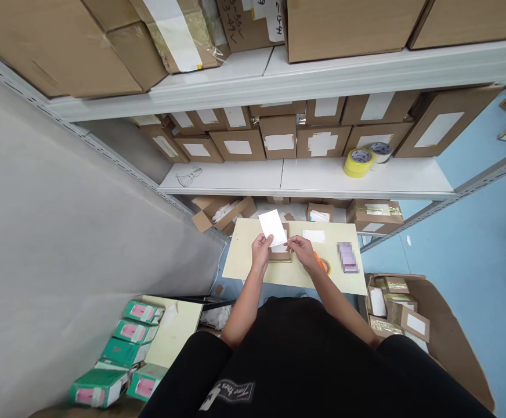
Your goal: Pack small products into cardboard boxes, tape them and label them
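My left hand (pixel 260 251) grips the lower edge of a white paper sheet (pixel 272 224), thumb on top. At the sheet's lower right corner, the fingers of my right hand (pixel 302 248) are pinched together against its edge. Beneath the sheet lies a brown cardboard box (pixel 282 258) with a white label, partly covered by the paper and my hands. Close to my right forearm are an orange tool (pixel 318 259), its kind unclear, and a yellow tape roll (pixel 326 266). Another white paper (pixel 313 235) rests flat beyond my right hand.
The pale yellow table (pixel 238 255) also carries a blurred purple item (pixel 347 257). Shelves (pixel 244 177) with boxes, glasses (pixel 189 176) and tape rolls (pixel 359 162) rise ahead. A large carton (pixel 447 325) of parcels stands right; green boxes (pixel 122 351) lie left behind.
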`<state>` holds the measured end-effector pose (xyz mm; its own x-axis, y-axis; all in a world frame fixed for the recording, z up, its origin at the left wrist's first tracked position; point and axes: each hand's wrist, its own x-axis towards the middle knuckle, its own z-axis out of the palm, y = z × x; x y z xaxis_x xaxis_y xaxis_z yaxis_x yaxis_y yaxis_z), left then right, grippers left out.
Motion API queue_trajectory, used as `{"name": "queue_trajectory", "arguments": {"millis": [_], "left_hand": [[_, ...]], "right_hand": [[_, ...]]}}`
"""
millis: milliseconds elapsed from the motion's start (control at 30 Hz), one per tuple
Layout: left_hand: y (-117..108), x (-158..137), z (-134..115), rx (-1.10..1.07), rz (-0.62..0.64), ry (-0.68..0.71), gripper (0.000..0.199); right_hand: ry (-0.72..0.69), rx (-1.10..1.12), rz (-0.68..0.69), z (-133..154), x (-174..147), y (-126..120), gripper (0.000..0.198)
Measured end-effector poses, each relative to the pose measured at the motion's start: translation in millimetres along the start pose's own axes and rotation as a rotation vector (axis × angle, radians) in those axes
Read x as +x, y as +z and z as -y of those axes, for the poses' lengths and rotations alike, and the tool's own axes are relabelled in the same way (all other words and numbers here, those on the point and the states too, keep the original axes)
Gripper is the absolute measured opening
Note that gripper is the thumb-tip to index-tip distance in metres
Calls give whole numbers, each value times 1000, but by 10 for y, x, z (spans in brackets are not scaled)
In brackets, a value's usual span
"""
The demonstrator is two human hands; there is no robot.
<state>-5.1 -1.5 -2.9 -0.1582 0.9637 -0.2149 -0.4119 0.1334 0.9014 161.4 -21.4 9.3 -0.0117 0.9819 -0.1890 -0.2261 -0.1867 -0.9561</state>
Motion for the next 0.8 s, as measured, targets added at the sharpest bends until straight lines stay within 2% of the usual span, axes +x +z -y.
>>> {"name": "queue_trajectory", "arguments": {"millis": [467, 600, 667, 733, 800], "left_hand": [[2, -18, -41, 36, 5, 1, 53], [-37, -6, -33, 254, -46, -31, 69], [-38, -21, -57, 417, -85, 10, 75], [-14, -58, -95, 507, -18, 59, 62], [29, -111, -137, 523, 153, 61, 44]], "right_hand": [[-15, 2, 4, -20, -19, 15, 21], [-27, 3, 25, -22, -25, 20, 22], [-38, -4, 43, -8, -36, 22, 23], [-51, -12, 61, 4, -46, 22, 25], [-66, -12, 73, 9, -49, 21, 26]]}}
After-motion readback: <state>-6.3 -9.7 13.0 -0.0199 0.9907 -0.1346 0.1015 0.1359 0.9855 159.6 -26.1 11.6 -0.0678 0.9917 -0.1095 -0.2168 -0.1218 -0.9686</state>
